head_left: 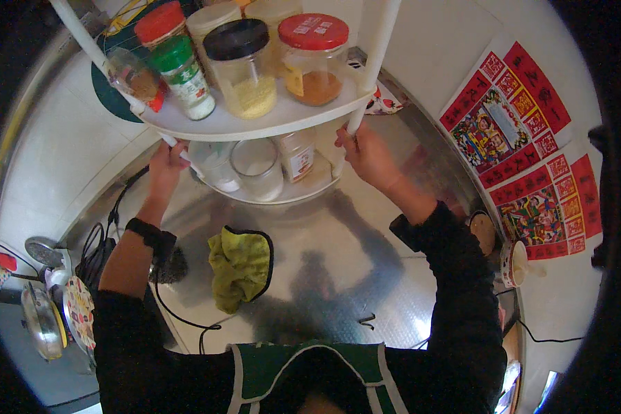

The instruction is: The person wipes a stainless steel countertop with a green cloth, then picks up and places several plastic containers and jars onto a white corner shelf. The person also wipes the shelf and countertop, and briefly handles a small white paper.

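Observation:
My left hand (166, 163) and my right hand (363, 152) grip opposite white posts of a two-tier spice rack (269, 129), just under its upper shelf. On that shelf stand a red-lidded jar of brown powder (313, 62), a black-lidded jar of yellow powder (242, 70), a green-capped shaker (183, 77) and more containers behind. A bag of brown spice (141, 85) leans at the left corner. The lower shelf carries clear glass jars (259, 171) and a labelled jar (298, 158). Whether the rack touches the metal surface is unclear.
A yellow-green cloth with black edging (240, 269) lies on the shiny metal countertop (310, 233). Black cables (95, 248) and pans (44, 321) are at left. At right, a white cup (515, 264) stands near red printed posters (504, 124) on the wall. A small black piece (367, 322) lies in front.

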`<move>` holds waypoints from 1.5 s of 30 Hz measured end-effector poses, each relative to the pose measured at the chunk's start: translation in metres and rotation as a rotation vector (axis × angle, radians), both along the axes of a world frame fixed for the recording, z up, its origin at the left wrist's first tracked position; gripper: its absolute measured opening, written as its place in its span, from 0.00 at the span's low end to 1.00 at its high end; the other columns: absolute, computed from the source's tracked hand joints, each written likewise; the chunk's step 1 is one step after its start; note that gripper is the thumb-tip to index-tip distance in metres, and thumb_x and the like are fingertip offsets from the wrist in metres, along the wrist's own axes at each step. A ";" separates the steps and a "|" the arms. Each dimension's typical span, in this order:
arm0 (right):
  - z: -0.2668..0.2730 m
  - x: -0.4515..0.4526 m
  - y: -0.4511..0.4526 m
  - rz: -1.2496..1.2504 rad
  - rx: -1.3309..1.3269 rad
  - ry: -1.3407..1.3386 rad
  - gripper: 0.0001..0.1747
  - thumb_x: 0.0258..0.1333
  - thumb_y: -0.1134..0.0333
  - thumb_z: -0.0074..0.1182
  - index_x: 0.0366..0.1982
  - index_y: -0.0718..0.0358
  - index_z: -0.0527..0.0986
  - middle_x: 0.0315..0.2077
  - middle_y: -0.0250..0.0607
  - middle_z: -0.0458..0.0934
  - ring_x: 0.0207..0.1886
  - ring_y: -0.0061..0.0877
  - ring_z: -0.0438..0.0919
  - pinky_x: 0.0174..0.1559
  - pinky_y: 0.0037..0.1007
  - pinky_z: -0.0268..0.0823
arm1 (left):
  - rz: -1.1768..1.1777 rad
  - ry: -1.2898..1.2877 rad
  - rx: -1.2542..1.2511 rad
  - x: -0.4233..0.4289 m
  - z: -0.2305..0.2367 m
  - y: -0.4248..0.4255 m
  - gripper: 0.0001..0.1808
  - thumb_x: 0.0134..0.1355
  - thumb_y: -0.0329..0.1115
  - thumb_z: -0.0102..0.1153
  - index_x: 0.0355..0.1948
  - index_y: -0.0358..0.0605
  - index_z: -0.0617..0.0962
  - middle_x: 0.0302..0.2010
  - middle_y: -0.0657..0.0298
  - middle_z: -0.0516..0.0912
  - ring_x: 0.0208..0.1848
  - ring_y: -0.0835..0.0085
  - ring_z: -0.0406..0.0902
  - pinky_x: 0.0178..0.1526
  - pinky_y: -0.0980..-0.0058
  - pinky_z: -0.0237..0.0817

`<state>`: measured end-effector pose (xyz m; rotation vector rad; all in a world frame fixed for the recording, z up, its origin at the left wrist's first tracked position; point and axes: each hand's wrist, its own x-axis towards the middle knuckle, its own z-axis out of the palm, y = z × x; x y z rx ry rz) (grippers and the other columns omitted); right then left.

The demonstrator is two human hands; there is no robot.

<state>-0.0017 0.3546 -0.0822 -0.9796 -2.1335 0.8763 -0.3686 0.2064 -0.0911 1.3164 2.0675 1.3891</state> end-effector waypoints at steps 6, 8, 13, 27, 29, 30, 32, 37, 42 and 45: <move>0.005 0.026 0.022 -0.083 -0.003 0.017 0.13 0.64 0.62 0.43 0.39 0.66 0.67 0.26 0.39 0.78 0.21 0.24 0.75 0.27 0.28 0.69 | -0.054 0.077 0.024 0.025 0.005 0.037 0.14 0.63 0.34 0.49 0.46 0.36 0.72 0.30 0.59 0.78 0.24 0.75 0.76 0.29 0.76 0.71; 0.009 0.037 0.032 -0.101 0.037 -0.008 0.13 0.64 0.61 0.43 0.38 0.67 0.67 0.26 0.39 0.78 0.21 0.24 0.74 0.27 0.28 0.69 | -0.023 0.059 -0.009 0.034 0.008 0.052 0.14 0.63 0.35 0.49 0.45 0.36 0.72 0.29 0.58 0.79 0.23 0.73 0.77 0.28 0.75 0.71; 0.016 0.059 0.058 -0.194 0.079 -0.076 0.15 0.63 0.61 0.44 0.39 0.67 0.68 0.25 0.42 0.79 0.24 0.30 0.76 0.29 0.33 0.69 | -0.038 0.169 -0.024 0.051 0.008 0.089 0.12 0.63 0.33 0.48 0.44 0.36 0.72 0.30 0.57 0.80 0.23 0.73 0.78 0.27 0.75 0.71; 0.028 0.100 0.146 -0.254 0.273 -0.089 0.15 0.63 0.61 0.44 0.36 0.68 0.68 0.23 0.39 0.78 0.21 0.22 0.75 0.23 0.25 0.69 | -0.091 0.240 0.105 0.084 0.032 0.191 0.12 0.63 0.36 0.50 0.36 0.35 0.74 0.24 0.54 0.80 0.20 0.69 0.80 0.23 0.73 0.70; 0.025 0.104 0.159 -0.225 0.259 -0.020 0.15 0.64 0.60 0.44 0.37 0.68 0.68 0.24 0.38 0.78 0.20 0.22 0.76 0.23 0.25 0.69 | -0.091 0.261 0.091 0.089 0.034 0.206 0.12 0.63 0.37 0.51 0.36 0.36 0.74 0.23 0.54 0.80 0.20 0.69 0.80 0.24 0.72 0.70; 0.024 0.105 0.165 -0.210 0.240 0.021 0.16 0.64 0.59 0.43 0.37 0.68 0.68 0.24 0.38 0.78 0.20 0.22 0.76 0.23 0.25 0.69 | -0.091 0.271 0.086 0.090 0.033 0.214 0.12 0.62 0.37 0.51 0.36 0.36 0.74 0.23 0.54 0.80 0.20 0.68 0.80 0.24 0.72 0.70; 0.022 0.109 0.177 -0.261 0.262 -0.019 0.16 0.64 0.59 0.43 0.37 0.68 0.68 0.24 0.38 0.79 0.19 0.22 0.75 0.23 0.25 0.69 | -0.119 0.301 0.146 0.092 0.027 0.232 0.12 0.62 0.37 0.51 0.36 0.37 0.74 0.24 0.54 0.80 0.21 0.67 0.80 0.24 0.71 0.70; 0.019 0.115 0.203 -0.288 0.215 -0.044 0.17 0.63 0.58 0.43 0.37 0.68 0.69 0.24 0.41 0.79 0.19 0.26 0.76 0.24 0.28 0.70 | -0.162 0.526 0.164 0.087 0.011 0.279 0.16 0.64 0.41 0.50 0.40 0.35 0.72 0.28 0.51 0.80 0.23 0.64 0.82 0.24 0.70 0.70; 0.005 0.117 0.230 -0.333 0.200 -0.037 0.18 0.62 0.58 0.44 0.36 0.68 0.71 0.20 0.44 0.79 0.20 0.33 0.79 0.28 0.34 0.71 | -0.155 0.323 0.144 0.083 -0.005 0.315 0.16 0.62 0.40 0.52 0.40 0.35 0.73 0.29 0.52 0.81 0.24 0.63 0.82 0.26 0.67 0.72; -0.010 0.121 0.250 -0.306 0.253 -0.006 0.17 0.61 0.58 0.46 0.37 0.67 0.73 0.20 0.43 0.79 0.20 0.34 0.79 0.29 0.34 0.72 | -0.124 0.449 0.205 0.079 -0.011 0.328 0.12 0.61 0.39 0.53 0.33 0.38 0.73 0.27 0.51 0.81 0.23 0.60 0.81 0.27 0.65 0.71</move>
